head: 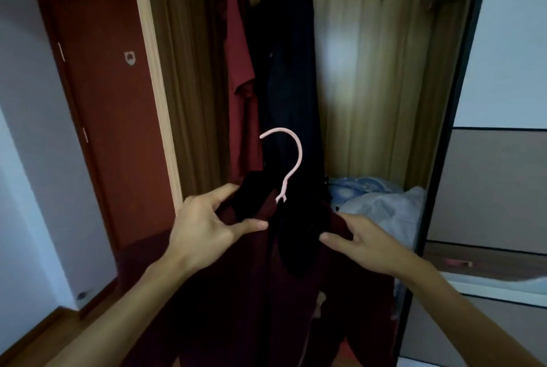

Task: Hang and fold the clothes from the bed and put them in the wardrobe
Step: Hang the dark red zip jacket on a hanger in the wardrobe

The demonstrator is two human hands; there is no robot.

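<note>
Pinching the shirt (pixel 231 301) at each shoulder, our left hand (pixel 201 227) and right hand (pixel 367 245) hold it low centre, hanging lengthwise down. Its hanger (pixel 299 153) points up, hook opening left. Coat (pixel 290 70) and tee (pixel 239 70) hang just behind.

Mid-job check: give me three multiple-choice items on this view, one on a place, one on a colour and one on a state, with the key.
1. Where is the pale blue bundle of cloth?
A) low inside the wardrobe, at the right
B) on the floor by the door
C) draped over the door

2. What colour is the hanger hook?
A) black
B) pink
C) green

3. How is the maroon garment held?
A) lying on the floor
B) hung up, hands off
C) gripped at its shoulders by both hands

Key:
1. A, the bundle lies low in the wardrobe's right side.
2. B, the hook above the collar is pink.
3. C, the left hand and right hand each pinch a shoulder, and the hook stands free in the air.
</note>
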